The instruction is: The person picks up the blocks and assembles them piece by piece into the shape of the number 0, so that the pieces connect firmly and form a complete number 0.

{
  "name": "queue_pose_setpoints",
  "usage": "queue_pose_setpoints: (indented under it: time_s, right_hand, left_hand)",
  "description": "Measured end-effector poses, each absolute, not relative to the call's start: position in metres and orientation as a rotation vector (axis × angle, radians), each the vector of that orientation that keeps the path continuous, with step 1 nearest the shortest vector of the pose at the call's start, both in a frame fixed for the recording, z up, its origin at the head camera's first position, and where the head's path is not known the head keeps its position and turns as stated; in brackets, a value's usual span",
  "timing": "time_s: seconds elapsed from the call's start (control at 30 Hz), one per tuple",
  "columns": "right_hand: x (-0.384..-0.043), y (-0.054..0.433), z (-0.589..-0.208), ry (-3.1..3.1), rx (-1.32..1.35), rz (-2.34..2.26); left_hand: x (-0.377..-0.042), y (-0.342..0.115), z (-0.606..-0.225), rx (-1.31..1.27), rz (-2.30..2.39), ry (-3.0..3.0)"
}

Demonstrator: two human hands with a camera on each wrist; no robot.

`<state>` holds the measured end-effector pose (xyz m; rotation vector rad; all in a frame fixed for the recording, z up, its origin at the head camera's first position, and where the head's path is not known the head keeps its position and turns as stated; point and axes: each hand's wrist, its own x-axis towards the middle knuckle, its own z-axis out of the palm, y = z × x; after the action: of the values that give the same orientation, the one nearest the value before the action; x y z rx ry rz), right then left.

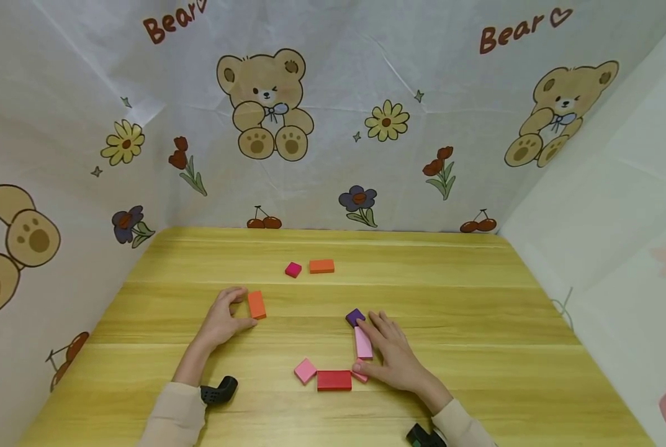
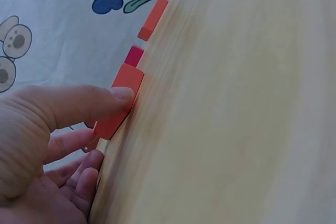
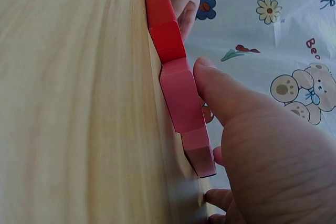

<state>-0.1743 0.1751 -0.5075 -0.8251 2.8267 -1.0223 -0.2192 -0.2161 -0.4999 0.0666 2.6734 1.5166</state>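
Note:
My left hand (image 1: pixel 221 320) is at an orange block (image 1: pixel 257 305) lying on the table, thumb at its near end and index finger at its far end. In the left wrist view the thumb (image 2: pixel 94 103) crosses the orange block's face. My right hand (image 1: pixel 394 357) reaches over a light pink oblong block (image 1: pixel 363 343), fingers extended. Its index fingertip meets the junction with a purple block (image 1: pixel 355 318); its thumb lies over a small pink block (image 1: pixel 360 376), partly hidden. A red block (image 1: pixel 334 380) and another pink block (image 1: pixel 305 371) continue the row leftward.
Farther back lie a magenta block (image 1: pixel 293 269) and a second orange block (image 1: pixel 321 266). The wooden table (image 1: pixel 450 279) ends at a white cloth (image 1: pixel 333 167) printed with bears and flowers. Black devices (image 1: pixel 219 391) are at both wrists.

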Motion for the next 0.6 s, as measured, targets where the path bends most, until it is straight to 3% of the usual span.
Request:
queue_pose_setpoints:
  time_s: [0.6]
  right_hand:
    - [-0.1746, 0.1754, -0.5083, 2.816, -0.819, -1.029]
  left_hand:
    - [-0.2171, -0.2093, -0.502, -0.114, 1.561, 2.714]
